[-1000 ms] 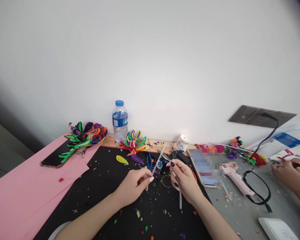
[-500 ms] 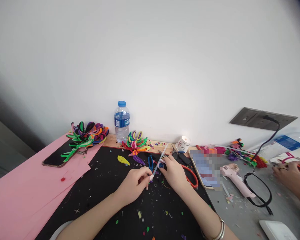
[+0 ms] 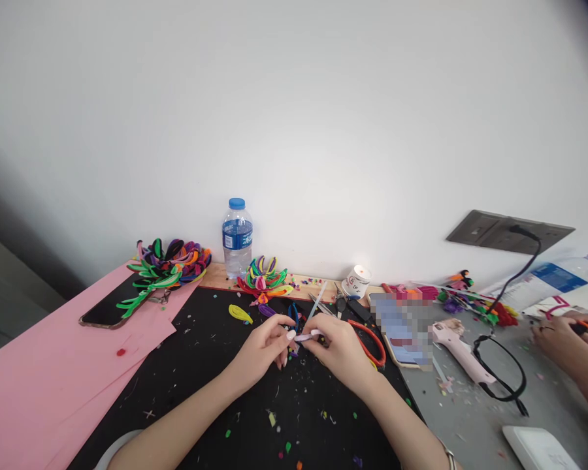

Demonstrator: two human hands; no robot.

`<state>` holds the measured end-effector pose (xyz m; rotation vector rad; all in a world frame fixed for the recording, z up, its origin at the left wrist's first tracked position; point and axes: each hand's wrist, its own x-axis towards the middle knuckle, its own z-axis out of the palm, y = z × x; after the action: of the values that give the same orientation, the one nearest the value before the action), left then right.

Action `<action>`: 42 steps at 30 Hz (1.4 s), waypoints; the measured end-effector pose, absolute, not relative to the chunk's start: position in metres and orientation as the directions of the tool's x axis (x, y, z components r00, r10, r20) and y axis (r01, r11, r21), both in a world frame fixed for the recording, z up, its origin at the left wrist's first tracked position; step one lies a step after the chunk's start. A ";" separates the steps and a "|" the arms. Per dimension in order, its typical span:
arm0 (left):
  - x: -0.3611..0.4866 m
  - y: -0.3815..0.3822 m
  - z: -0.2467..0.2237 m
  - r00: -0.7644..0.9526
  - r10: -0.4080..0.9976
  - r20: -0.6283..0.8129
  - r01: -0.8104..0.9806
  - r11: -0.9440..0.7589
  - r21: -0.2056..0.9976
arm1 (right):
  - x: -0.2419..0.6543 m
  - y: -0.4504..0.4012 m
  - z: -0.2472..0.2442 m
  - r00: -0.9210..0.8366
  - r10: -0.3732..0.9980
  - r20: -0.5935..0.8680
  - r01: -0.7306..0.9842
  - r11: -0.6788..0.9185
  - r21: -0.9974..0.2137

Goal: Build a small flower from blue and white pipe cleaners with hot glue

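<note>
My left hand and my right hand meet over the black mat. Pinched between the fingertips of both is a short pale lilac strip, too small to tell its material. Just behind my right fingers, a translucent strip slants up toward the wall, its lower end hidden. Petal-shaped loops of pipe cleaner, one yellow, one purple and one blue, lie beyond my left hand. Red-handled scissors rest beside my right hand.
Behind stand a water bottle, a pipe-cleaner flower and a paper cup. A larger pipe-cleaner bunch overlaps a dark phone. To the right are another phone, a pink glue gun and another person's hands.
My hands have come together, and both now pinch the pale lilac strip. My right hand has turned inward toward the left. The view has shifted slightly.
</note>
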<state>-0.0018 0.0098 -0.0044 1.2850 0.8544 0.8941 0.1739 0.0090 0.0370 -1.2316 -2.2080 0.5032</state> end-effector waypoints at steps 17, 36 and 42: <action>-0.003 0.010 -0.001 0.407 0.896 -0.179 -0.234 0.292 0.927 | 0.204 0.001 0.045 -0.239 0.969 -0.059 -0.234 -0.117 -0.965; -0.004 0.013 -0.003 0.287 0.939 -0.189 -0.181 0.247 0.952 | 0.231 0.016 0.027 0.054 0.978 0.204 0.787 0.084 -0.611; -0.005 0.014 -0.003 0.269 0.945 -0.185 -0.162 0.234 0.959 | 0.290 0.027 0.035 0.273 0.878 0.392 0.862 -0.043 -0.505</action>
<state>-0.0049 0.0138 -0.0031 1.0253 0.9808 0.9572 0.2904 0.0271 0.0350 -1.8800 -1.5691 0.0310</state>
